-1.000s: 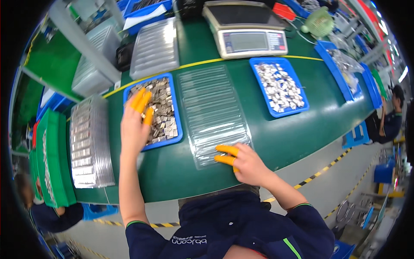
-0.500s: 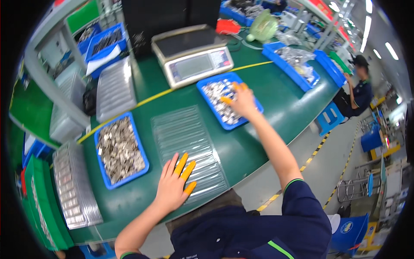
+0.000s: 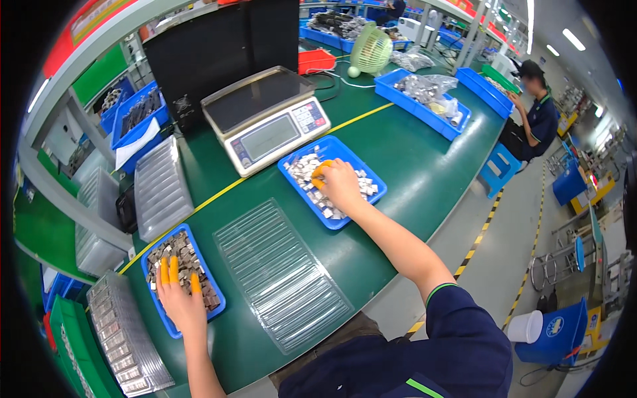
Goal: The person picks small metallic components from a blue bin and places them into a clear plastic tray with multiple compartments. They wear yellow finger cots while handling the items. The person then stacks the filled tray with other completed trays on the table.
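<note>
My left hand (image 3: 180,306) reaches over the blue tray (image 3: 207,266) on the left, its fingers stretched and apart, touching the small brownish-grey metal pieces (image 3: 180,248) inside. Orange-yellow finger cots cover several fingertips. In the other blue tray (image 3: 359,161), my right hand (image 3: 342,188) has its fingers curled together down among small silvery-white pieces (image 3: 365,182). Whatever is between those fingertips is hidden. Between the two trays, a clear ribbed plastic sheet (image 3: 282,275) with long grooves lies flat on the green table.
A weighing scale (image 3: 272,132) stands behind the right tray. Stacked clear plastic trays (image 3: 162,189) and more (image 3: 123,338) are at left, beside a green bin (image 3: 73,345). Far right are a blue bin of bagged parts (image 3: 424,99), a green fan (image 3: 371,50) and a seated person (image 3: 536,119).
My left hand has moved left from the clear plastic sheet into the left tray. The right hand's fingers have curled in among the silvery pieces. The whole view has shifted.
</note>
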A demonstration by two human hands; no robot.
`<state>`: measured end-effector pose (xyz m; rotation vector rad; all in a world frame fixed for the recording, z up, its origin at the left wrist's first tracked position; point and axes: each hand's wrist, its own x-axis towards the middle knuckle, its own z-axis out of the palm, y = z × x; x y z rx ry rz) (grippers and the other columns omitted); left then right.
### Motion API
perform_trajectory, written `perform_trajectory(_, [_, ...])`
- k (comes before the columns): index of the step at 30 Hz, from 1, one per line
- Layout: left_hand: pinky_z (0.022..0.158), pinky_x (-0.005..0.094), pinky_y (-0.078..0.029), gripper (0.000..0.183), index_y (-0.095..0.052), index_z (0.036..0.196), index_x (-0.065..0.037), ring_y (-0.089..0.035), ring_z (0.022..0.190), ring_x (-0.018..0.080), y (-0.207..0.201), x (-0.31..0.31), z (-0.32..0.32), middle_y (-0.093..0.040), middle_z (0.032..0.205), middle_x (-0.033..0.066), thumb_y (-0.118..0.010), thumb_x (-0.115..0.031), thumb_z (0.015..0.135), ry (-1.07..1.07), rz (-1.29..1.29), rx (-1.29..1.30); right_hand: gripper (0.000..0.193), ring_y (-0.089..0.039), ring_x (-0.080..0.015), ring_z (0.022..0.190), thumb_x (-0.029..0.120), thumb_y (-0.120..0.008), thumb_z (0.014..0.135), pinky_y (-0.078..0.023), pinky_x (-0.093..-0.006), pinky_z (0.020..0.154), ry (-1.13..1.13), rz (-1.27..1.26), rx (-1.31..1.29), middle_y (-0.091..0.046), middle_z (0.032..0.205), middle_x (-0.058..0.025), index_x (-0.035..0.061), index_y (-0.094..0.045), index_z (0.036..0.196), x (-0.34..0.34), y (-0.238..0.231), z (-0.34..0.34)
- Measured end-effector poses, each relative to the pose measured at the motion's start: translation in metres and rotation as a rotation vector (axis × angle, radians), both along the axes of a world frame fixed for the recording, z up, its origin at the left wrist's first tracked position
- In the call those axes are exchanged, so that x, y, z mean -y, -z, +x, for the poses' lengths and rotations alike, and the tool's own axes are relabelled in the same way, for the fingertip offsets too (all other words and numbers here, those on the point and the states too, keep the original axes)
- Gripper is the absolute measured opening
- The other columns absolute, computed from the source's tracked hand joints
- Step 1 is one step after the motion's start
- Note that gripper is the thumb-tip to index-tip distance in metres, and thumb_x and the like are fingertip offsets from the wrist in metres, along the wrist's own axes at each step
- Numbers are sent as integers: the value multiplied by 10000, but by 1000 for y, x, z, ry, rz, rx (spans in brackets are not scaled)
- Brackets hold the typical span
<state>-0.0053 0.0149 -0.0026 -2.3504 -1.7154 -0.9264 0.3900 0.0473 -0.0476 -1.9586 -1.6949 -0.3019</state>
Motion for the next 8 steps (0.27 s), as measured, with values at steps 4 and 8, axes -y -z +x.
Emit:
perform_trajectory(4, [1074,449,-285,466,-534,1219,0,-370,1280,369,11,-13,-16,-483,1319,180,-661,-69,776,-37,91,4,337,-535,-279,1018,196,-764,668,-376,-422,922,-94,356,-45,-634,1007,-89,83,-674,972,3,-13,-2])
perform_trajectory(8, [1089,462,-258,456,-576,1198,-49,-327,1321,369,13,-8,-18,-468,1341,183,-691,-123,764,-73,-24,-45,469,-520,-275,1085,209,-765,707,-346,-423,990,-289,515,-459,-598,1146,-79,101,-617,1139,12,-74,-28])
